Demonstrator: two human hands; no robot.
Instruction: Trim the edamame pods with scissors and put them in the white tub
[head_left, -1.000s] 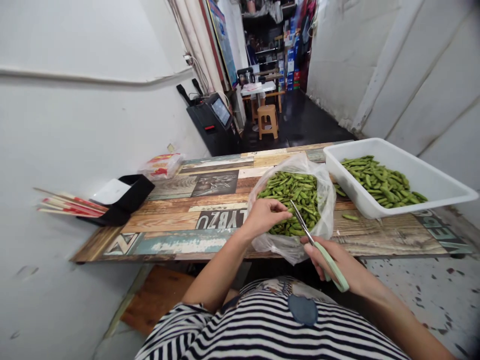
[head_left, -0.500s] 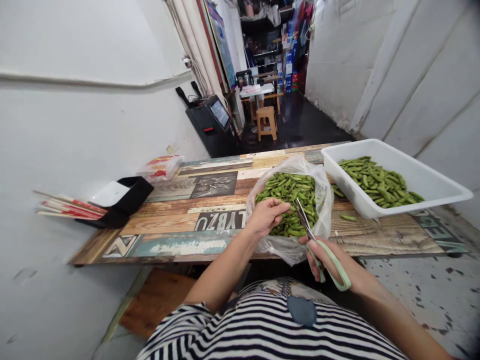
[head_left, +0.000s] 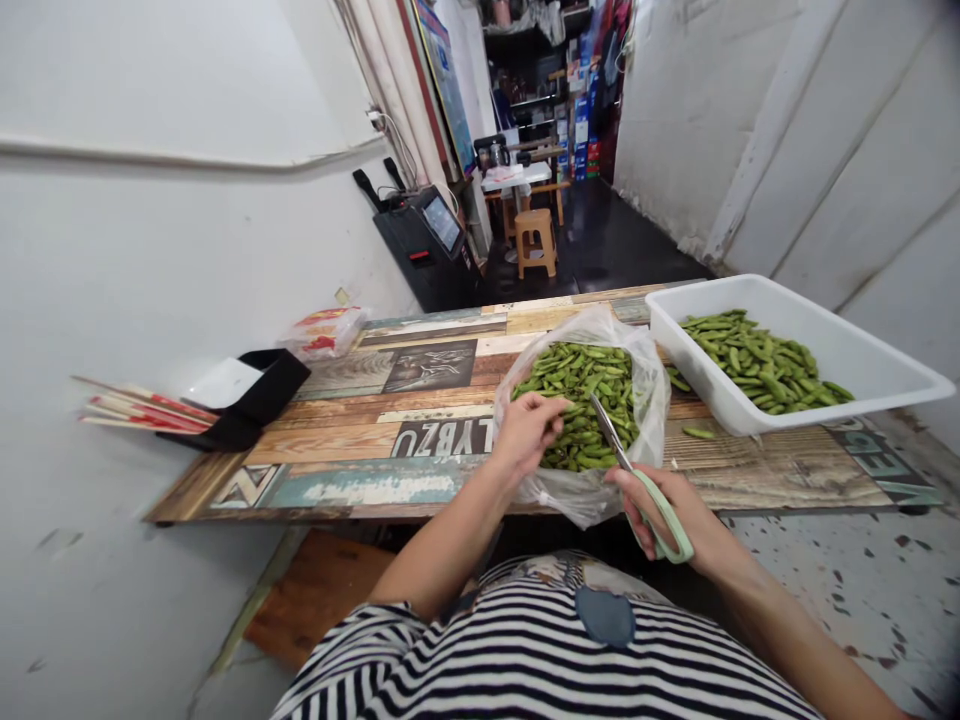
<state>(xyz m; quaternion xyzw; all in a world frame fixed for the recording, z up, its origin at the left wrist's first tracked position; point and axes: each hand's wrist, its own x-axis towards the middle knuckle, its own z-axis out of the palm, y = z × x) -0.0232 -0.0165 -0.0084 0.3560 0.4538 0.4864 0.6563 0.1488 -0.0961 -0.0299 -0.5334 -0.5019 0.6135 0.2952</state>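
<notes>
Green pods (head_left: 589, 385) fill a clear plastic bag (head_left: 651, 400) that stands open on the table in front of me. My left hand (head_left: 527, 432) is over the bag's left side, thumb and fingertips pinched together; a pod seems to be between them, though it is hard to tell from the pods below. Green-handled scissors (head_left: 660, 515) are gripped in my right hand (head_left: 660, 505) at the bag's lower right. Their blades are closed and point up and left over the pods, just right of my left fingertips.
At the right, a white tub (head_left: 862, 375) holds more pods, and a loose pod (head_left: 698, 433) lies beside it. A black box (head_left: 259, 405) with chopsticks and a plastic packet (head_left: 324, 332) are at the left. Beyond the table's back edge stands a black machine (head_left: 427, 245).
The scissor blades have closed from slightly parted. My left fingertips have drawn a little left, away from the blades.
</notes>
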